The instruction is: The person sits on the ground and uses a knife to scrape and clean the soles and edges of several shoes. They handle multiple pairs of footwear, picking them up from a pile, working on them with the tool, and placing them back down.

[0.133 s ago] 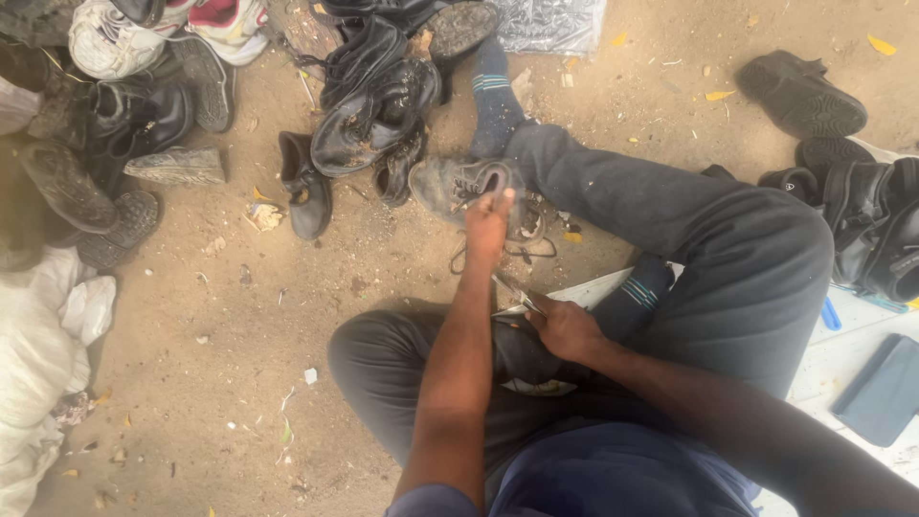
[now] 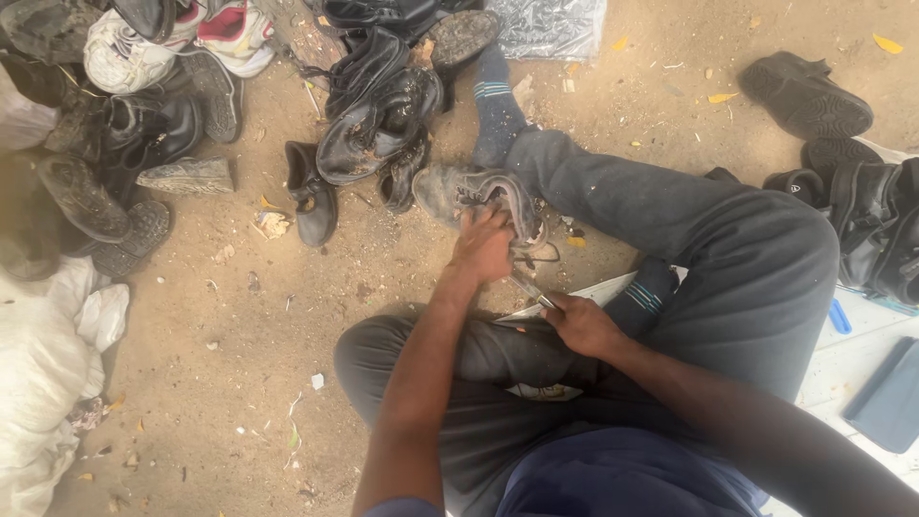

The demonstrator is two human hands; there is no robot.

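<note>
I sit on dirt ground with my legs in dark grey trousers (image 2: 728, 239) spread out. My left hand (image 2: 483, 244) grips a worn grey lace-up shoe (image 2: 469, 191) lying on the ground just past my knee. My right hand (image 2: 584, 324) holds a thin metal tool (image 2: 529, 290) whose tip points up toward the shoe's heel end. The two hands are a short span apart, the tool bridging between them. Loose laces trail from the shoe beside my leg.
A heap of black and dark shoes (image 2: 378, 105) lies ahead, with more shoes and white sneakers (image 2: 172, 38) at top left. Black shoes (image 2: 804, 91) sit at right. White sacks (image 2: 48, 364) fill the left edge. A dark flat object (image 2: 885, 397) rests on a white board at right.
</note>
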